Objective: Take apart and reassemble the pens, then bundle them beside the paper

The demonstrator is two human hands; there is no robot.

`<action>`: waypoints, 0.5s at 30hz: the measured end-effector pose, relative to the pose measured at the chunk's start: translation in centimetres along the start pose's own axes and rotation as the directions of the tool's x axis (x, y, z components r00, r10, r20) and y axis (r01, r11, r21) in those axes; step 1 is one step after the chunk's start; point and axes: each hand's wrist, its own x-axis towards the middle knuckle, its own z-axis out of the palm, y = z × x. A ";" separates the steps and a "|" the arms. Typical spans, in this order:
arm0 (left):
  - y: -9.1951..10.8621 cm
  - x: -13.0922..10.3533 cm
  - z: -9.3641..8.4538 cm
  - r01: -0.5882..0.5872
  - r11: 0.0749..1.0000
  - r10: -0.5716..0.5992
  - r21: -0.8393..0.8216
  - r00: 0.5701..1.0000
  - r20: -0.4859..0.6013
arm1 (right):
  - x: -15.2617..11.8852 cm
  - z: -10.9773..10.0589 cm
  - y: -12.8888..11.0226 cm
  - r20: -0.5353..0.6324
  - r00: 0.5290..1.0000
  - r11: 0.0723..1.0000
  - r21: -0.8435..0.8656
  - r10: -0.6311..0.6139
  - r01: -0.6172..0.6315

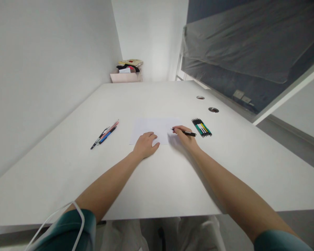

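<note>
black pen (190, 134) nearly crosswise, tip (172, 129) leftward

The pen (189, 133) is black, the paper (158, 126) white.

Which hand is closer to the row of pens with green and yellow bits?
Right. The right hand, holding a black pen, is just left of the row of pens. The left hand is farther left, on the paper.

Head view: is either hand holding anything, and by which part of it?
The right hand holds a black pen near its tip, the back end jutting out. The left hand holds nothing; it lies partly on the paper.
</note>
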 end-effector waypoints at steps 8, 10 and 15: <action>-0.1 0.1 0.0 0.003 1.000 -0.003 -0.012 1.000 -0.003 | 0.1 0.3 0.6 -0.026 0.996 0.992 -0.092 0.086 -0.088; -0.1 0.1 0.0 0.000 1.000 -0.001 -0.017 1.000 -0.010 | 0.1 0.2 0.4 -0.055 0.993 0.984 -0.142 0.104 -0.111; -0.1 0.1 0.1 0.002 1.000 -0.002 -0.014 1.000 -0.015 | 0.0 0.2 -0.1 -0.058 0.993 0.973 -0.200 0.103 -0.112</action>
